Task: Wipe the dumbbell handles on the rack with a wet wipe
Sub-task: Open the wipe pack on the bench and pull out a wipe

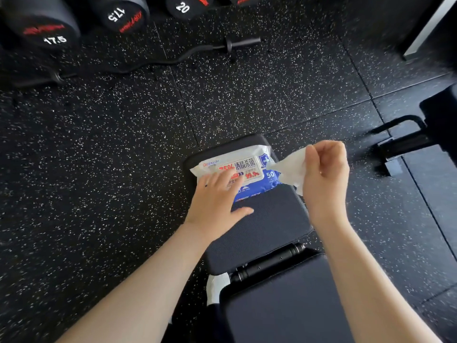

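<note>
- The dumbbells (49, 23) sit far up and to your left, well apart from both hands. You can only see their round ends, not the handles.
- The pack of wipes (249, 167) lies on the dark surface (267, 219). Your left hand (215, 196) rests flat on it, fingers straight.
- Your right hand (324, 167) has its grip pinched tight on the wet wipe (293, 169), just right of the pack.
- Your left hand is nearer the dumbbells, but the wipe is in your right.

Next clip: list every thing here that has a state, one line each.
wipe pack: lying flat on the bench pad, lid seemingly closed
wet wipe: out of the pack, crumpled, held up
left hand: fingers flat on the pack
right hand: pinching the wipe
dumbbells: racked, untouched
</note>
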Demonstrator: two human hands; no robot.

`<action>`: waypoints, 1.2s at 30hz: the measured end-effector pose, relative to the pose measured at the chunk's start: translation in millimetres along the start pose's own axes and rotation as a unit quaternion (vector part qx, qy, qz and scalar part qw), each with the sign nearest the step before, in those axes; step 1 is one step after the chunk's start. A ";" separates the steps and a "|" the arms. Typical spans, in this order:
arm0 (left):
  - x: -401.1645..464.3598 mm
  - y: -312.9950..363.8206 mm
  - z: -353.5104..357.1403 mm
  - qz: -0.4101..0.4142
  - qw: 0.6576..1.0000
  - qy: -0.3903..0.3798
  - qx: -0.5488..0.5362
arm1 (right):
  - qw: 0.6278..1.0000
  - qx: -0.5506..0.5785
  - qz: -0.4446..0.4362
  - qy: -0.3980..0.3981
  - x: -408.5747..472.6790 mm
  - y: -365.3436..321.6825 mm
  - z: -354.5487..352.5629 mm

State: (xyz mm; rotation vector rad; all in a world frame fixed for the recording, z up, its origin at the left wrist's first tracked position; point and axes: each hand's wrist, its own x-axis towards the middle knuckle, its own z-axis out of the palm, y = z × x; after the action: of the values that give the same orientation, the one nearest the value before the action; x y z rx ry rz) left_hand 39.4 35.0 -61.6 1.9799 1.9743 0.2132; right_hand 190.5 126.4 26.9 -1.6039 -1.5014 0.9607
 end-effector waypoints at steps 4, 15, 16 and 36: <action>-8.1 0.7 8.9 -0.015 0.997 -0.047 0.063 | 1.000 -0.009 -0.001 -0.022 -2.5 3.8 2.3; 3.0 8.7 -22.8 -0.104 0.973 -0.106 -0.176 | 0.996 0.028 0.039 -0.071 -13.6 -7.8 13.6; 3.3 10.3 -34.7 -0.128 0.955 -0.082 -0.255 | 0.995 0.038 0.045 -0.080 -14.0 -14.0 13.8; -94.7 36.2 -364.0 -0.148 0.855 0.143 -0.476 | 0.945 0.149 0.023 -0.290 -60.6 -288.9 -25.1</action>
State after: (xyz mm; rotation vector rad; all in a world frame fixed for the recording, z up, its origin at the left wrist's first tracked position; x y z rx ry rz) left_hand -51.8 -11.0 302.1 1.0231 1.7438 1.1932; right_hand 78.6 81.5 297.5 -1.1942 -1.5904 1.7034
